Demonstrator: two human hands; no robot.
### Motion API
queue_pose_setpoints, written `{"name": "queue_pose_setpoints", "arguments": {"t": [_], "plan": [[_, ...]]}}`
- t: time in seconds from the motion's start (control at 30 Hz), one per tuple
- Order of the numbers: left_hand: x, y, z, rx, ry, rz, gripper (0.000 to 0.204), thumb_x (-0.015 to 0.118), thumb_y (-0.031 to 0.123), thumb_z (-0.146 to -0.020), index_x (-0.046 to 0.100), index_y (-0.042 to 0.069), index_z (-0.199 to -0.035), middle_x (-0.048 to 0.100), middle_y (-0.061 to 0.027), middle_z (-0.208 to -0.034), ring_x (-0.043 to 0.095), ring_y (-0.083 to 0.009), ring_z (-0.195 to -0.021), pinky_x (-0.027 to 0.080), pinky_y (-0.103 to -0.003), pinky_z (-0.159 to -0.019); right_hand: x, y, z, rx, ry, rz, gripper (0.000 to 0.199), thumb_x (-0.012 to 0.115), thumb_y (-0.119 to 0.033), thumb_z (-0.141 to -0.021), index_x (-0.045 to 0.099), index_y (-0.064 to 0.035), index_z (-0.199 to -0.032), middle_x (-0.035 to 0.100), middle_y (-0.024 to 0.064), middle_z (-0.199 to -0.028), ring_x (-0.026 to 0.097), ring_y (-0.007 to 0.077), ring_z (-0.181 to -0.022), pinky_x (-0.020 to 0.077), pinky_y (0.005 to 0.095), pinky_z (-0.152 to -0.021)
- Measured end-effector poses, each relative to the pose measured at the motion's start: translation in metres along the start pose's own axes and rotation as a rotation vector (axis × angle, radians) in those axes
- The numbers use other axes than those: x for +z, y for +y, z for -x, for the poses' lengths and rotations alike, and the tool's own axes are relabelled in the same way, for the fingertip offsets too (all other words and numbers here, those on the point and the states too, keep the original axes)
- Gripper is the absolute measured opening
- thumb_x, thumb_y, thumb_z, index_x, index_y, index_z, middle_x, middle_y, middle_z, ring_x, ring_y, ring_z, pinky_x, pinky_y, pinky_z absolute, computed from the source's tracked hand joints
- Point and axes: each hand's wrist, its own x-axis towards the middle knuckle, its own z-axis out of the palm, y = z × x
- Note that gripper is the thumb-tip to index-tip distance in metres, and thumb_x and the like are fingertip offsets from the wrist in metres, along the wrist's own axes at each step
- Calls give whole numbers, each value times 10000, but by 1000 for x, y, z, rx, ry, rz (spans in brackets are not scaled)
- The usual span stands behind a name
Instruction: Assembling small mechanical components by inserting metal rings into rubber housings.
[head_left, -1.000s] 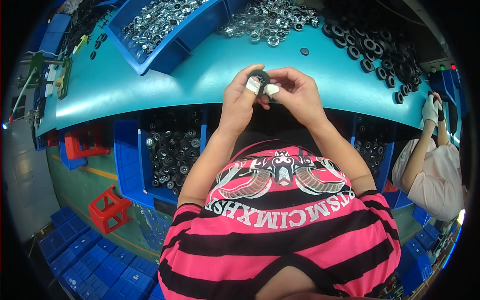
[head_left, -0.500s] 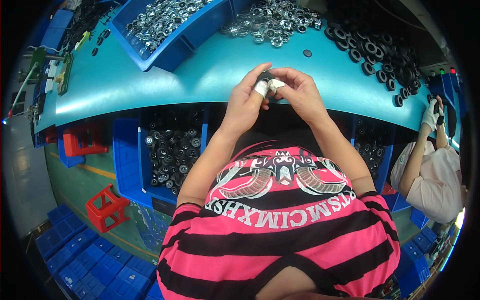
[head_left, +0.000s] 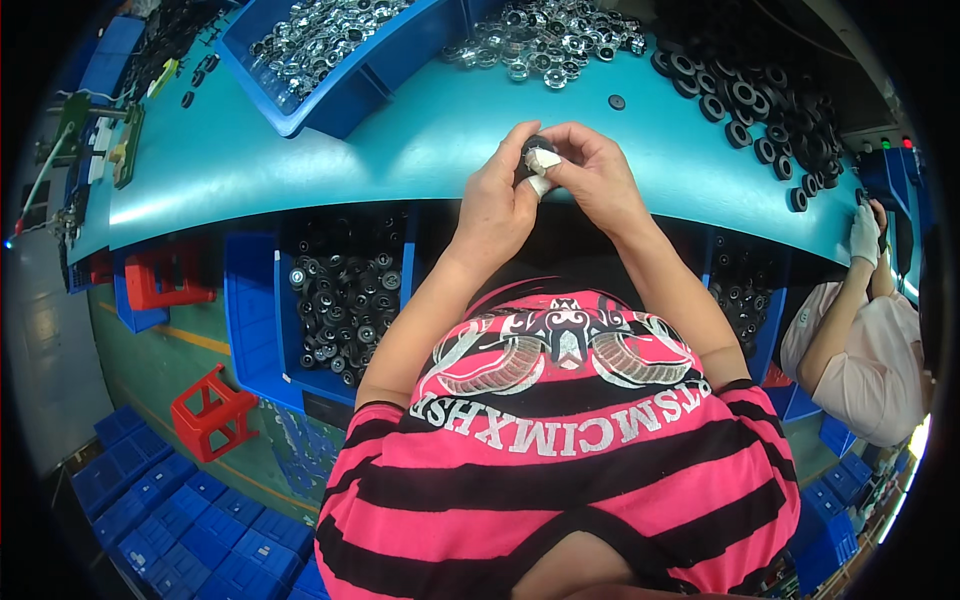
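Observation:
Close together over the near edge of the teal table, my left hand (head_left: pixel 497 200) and my right hand (head_left: pixel 603 183) are both closed on one small black wheel tyre (head_left: pixel 535 146). White wrapping covers both thumbs, which press at the tyre. My fingers hide much of it, so I cannot tell whether a hub sits inside. A lone small black disc (head_left: pixel 617 102) lies on the table beyond my right hand. Further right spreads a heap of black tyres (head_left: pixel 742 95). Shiny hubs (head_left: pixel 553 45) are piled loose at the far side.
A blue bin (head_left: pixel 357 92) of shiny hubs stands at the far left of the table (head_left: pixel 230 165). Below the edge, another blue bin (head_left: pixel 262 305) adjoins assembled black wheels (head_left: pixel 345 310). Red stools (head_left: pixel 212 415) stand at left. A co-worker's gloved hand (head_left: pixel 864 235) is at right.
My hands have turned slightly around the tyre, and the right thumb now lies higher across it. The left thumb has dropped lower. The co-worker's hands have shifted a little.

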Motion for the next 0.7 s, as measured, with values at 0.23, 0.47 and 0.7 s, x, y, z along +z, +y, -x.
{"name": "queue_pose_setpoints", "arguments": {"t": [0.23,0.47,0.7], "plan": [[4,-4,-2,51,32,-110,502,602,-73,-859,508,9,-1346,678,-213,-1058,692,-329,-940,549,-391,-803,2,6,-2,-29,68,-21,185,712,-64,-848,672,0,-1016,697,56,-901,646,109,-808,522,256,-719],[7,-4,-5,91,60,-140,501,603,-79,-839,511,9,-1323,671,-225,-1035,688,-375,-907,544,-419,-770,2,8,-4,-71,102,16,174,723,-80,-842,682,-14,-997,696,42,-867,642,97,-776,518,251,-701],[6,-8,-5,31,16,79,494,615,-54,-884,489,14,-1356,670,-161,-1093,681,-271,-974,549,-371,-810,-5,11,-8,-58,23,-35,213,706,-87,-868,673,8,-1056,701,63,-938,663,119,-814,540,258,-745]]}}
